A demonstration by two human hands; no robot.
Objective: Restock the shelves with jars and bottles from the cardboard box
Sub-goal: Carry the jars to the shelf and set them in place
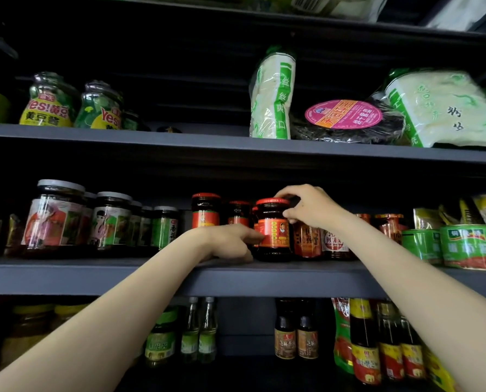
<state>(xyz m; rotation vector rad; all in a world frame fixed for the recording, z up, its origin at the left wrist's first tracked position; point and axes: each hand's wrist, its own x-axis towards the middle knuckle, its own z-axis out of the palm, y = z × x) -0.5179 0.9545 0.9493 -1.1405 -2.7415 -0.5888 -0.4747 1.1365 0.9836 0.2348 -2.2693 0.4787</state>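
A dark chili sauce jar [273, 239] with a red lid and red-orange label stands upright at the front of the middle shelf [94, 275]. My right hand [309, 206] grips it from above, fingers curled over the lid and the jar's right shoulder. My left hand [230, 241] rests on the shelf edge, its fingers curled and touching the jar's lower left side. Two similar red-lidded jars [206, 210] stand behind it to the left. The cardboard box is not in view.
Silver-lidded pickle jars [58, 216] fill the middle shelf's left; orange-labelled jars [307, 241] and green cans [471, 247] its right. Noodle bags [273, 91] and green jars [49, 103] sit on the upper shelf. Bottles [285, 332] line the lower shelf.
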